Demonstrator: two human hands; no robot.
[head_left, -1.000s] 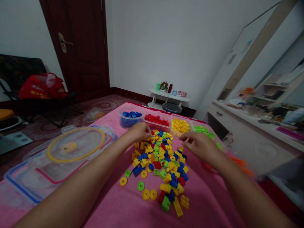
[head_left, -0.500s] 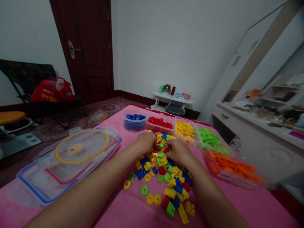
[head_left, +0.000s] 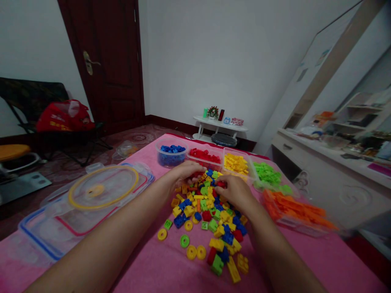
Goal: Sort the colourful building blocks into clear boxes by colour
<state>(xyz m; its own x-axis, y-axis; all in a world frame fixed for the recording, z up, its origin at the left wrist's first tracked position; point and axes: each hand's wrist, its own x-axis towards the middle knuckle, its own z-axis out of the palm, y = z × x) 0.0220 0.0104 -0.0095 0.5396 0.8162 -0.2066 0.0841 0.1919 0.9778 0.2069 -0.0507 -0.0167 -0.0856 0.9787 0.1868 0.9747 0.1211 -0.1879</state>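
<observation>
A heap of mixed building bricks in red, yellow, blue and green covers the middle of the pink cloth. At the heap's far left edge is my left hand, fingers curled over red brick pieces that show partly beneath them. My right hand bends over the heap's right side, a red brick pinched at its fingertips. Just beyond my hands stands a clear box of red bricks. Yellow ring pieces and a green ring lie nearer to me.
Behind the heap are a round tub of blue bricks and a box of yellow bricks. Green bricks and orange bricks fill boxes along the right. Stacked clear lids lie at left.
My left hand has shifted up and left, off the heap's middle towards the red box. My right hand has moved slightly right, and the red brick at its fingers shows more clearly.
</observation>
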